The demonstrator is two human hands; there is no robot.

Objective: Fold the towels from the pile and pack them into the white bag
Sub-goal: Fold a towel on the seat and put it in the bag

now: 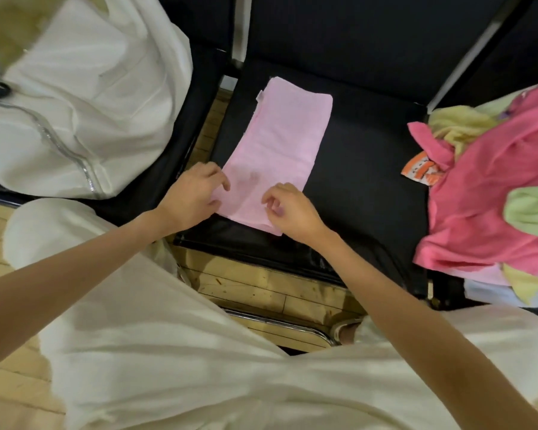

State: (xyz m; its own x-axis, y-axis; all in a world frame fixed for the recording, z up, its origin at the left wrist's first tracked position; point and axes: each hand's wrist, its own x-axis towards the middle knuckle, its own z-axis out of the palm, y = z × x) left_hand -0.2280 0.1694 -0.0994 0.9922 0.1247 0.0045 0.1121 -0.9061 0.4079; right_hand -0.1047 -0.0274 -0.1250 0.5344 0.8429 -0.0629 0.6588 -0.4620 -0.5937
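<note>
A light pink towel [277,144], folded into a long strip, lies flat on the middle black seat [364,169]. My left hand [193,197] pinches its near left corner. My right hand [289,211] pinches the near edge just to the right. The white bag [84,97] with a silver zipper stands on the seat to the left. A pile of towels [491,193], hot pink on top with yellow and green ones, lies on the seat to the right.
Black seat backs [370,35] rise behind the seats. A gap with a metal frame [199,141] separates the left and middle seats. Wooden floor [261,290] shows below the seat's front edge. My white clothing [199,367] fills the foreground.
</note>
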